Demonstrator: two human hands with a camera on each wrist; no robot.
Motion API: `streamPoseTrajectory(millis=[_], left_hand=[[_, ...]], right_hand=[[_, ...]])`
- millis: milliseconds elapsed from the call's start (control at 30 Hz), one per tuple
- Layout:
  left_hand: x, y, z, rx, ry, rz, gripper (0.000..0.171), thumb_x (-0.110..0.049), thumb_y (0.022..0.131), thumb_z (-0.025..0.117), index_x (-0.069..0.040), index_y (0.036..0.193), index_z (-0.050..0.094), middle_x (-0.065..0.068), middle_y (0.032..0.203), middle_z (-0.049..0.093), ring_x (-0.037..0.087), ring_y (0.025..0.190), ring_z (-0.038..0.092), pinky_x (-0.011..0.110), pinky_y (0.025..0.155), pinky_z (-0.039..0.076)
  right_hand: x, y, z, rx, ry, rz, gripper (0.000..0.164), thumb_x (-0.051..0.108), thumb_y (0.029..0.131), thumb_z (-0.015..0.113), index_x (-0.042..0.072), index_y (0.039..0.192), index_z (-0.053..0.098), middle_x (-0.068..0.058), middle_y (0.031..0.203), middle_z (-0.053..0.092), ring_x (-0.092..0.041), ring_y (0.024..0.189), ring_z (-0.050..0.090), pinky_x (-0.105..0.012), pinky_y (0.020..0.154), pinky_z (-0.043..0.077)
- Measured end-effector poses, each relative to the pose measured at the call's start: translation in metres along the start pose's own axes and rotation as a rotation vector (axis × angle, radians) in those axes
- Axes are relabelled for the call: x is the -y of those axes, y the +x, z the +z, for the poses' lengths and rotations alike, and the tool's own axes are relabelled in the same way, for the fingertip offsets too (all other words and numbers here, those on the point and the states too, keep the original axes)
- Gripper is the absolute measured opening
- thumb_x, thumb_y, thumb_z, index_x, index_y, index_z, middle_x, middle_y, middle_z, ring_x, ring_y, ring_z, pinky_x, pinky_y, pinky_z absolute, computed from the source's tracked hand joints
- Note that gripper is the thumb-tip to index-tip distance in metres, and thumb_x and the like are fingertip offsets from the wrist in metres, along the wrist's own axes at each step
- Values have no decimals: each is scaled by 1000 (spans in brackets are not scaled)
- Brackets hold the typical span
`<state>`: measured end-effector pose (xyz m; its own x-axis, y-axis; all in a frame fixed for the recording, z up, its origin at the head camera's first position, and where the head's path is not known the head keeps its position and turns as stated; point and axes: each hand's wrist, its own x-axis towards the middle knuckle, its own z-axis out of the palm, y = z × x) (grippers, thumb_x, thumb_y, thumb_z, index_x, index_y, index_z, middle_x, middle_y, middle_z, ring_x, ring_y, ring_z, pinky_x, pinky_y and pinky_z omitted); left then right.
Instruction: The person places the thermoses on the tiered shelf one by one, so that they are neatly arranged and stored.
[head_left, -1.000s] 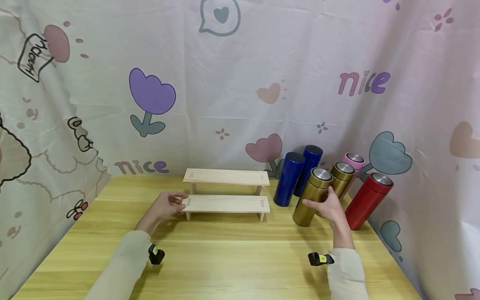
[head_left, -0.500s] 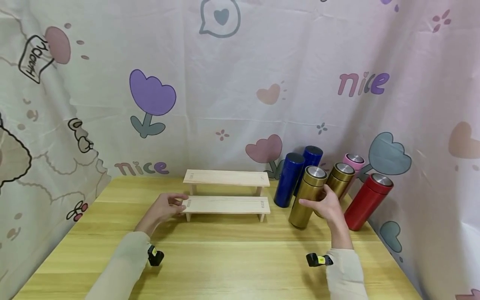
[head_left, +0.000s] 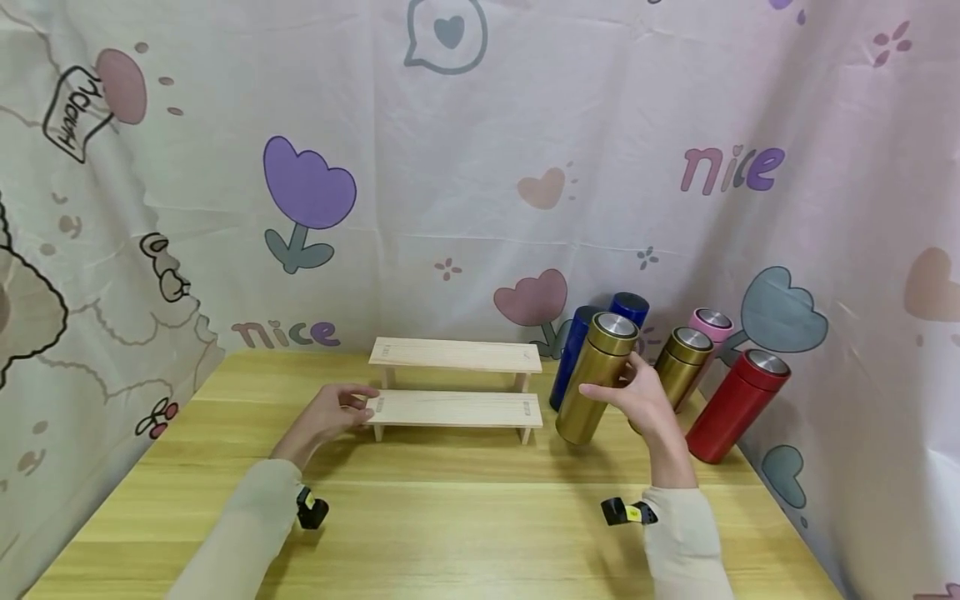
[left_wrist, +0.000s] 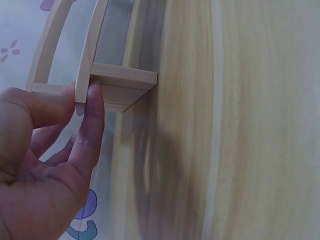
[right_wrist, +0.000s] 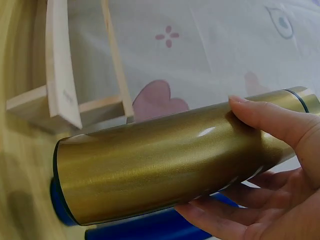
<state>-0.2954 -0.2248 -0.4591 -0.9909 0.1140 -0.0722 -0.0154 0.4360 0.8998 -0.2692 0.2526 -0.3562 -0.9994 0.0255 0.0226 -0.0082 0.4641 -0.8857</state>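
Note:
A gold thermos flask [head_left: 595,379] with a silver-topped lid is gripped by my right hand [head_left: 637,397], thumb on one side and fingers round the other. In the right wrist view the flask [right_wrist: 160,160] lies slantwise across the picture, its base toward the wooden shelf [right_wrist: 62,75]. My left hand [head_left: 332,419] pinches the left end of the lower board of the two-step wooden shelf [head_left: 457,409]. The left wrist view shows the board's end [left_wrist: 86,65] between thumb and fingertips.
Blue flasks [head_left: 572,354] stand partly hidden behind the held one. To the right are another gold flask [head_left: 684,362], a pink flask [head_left: 712,321] and a red flask [head_left: 738,406]. A patterned curtain [head_left: 450,192] hangs behind the wooden table [head_left: 450,525].
My right hand has lifted the gold flask and carried it left, away from the other gold flask and in front of the blue ones. The left hand stays on the shelf.

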Motion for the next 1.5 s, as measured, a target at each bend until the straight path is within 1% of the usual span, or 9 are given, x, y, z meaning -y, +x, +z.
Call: streamPoseTrajectory(millis=[167,300,467,700,800,933,1167,1300,1500], left_hand=[[-1,-1,0,1,-18,9,42,3,93,70,9,133,62,23,110,64,19,89,63,28,76,62],[-2,-1,-1,3,-23,13,42,3,93,70,10,133,62,23,110,64,19,90,63,28,76,61],[-1,-1,-1,7,-27,16,41,3,93,70,10,133,62,23,111,63,19,91,63,29,76,62],[0,-2,-1,19,-42,25,41,5,93,68,12,132,60,23,110,63,19,87,64,31,76,63],[0,-1,-1,20,-43,21,41,5,93,68,12,132,60,23,110,63,19,86,64,31,76,62],[1,1,-1,20,-50,17,41,6,93,68,12,132,61,24,111,63,19,87,65,31,76,63],[1,1,-1,21,-34,16,41,6,93,68,11,133,60,23,113,62,19,89,64,30,77,63],[1,1,-1,23,-43,16,41,5,93,68,11,133,60,23,112,62,19,89,64,30,76,63],[1,0,-2,28,-46,25,42,5,92,69,12,133,60,23,111,62,18,88,65,31,77,63]], right_hand=[[16,4,5,7,-11,-62,93,24,81,88,1,153,35,-27,150,52,-42,136,54,-56,115,44],[28,7,9,24,-17,-84,93,25,81,89,2,153,34,-25,149,53,-40,136,55,-56,114,46],[44,12,16,56,-21,-132,92,24,81,88,1,153,35,-25,149,53,-40,136,55,-55,114,46],[63,20,28,77,-43,-183,87,26,82,88,2,151,40,-23,144,58,-39,129,60,-54,110,49],[71,23,34,84,-47,-195,85,26,82,87,3,150,42,-23,142,59,-38,126,62,-53,108,51],[80,24,41,98,-40,-198,86,25,81,88,4,151,42,-21,142,59,-38,126,61,-53,108,51],[93,29,56,125,10,-199,87,24,80,89,6,151,43,-19,142,59,-37,127,61,-53,108,51],[99,32,63,119,36,-212,84,21,79,89,6,148,44,-18,140,61,-36,126,62,-51,107,52],[107,37,76,111,62,-228,82,19,80,88,7,148,44,-17,141,60,-36,127,61,-51,109,50]])
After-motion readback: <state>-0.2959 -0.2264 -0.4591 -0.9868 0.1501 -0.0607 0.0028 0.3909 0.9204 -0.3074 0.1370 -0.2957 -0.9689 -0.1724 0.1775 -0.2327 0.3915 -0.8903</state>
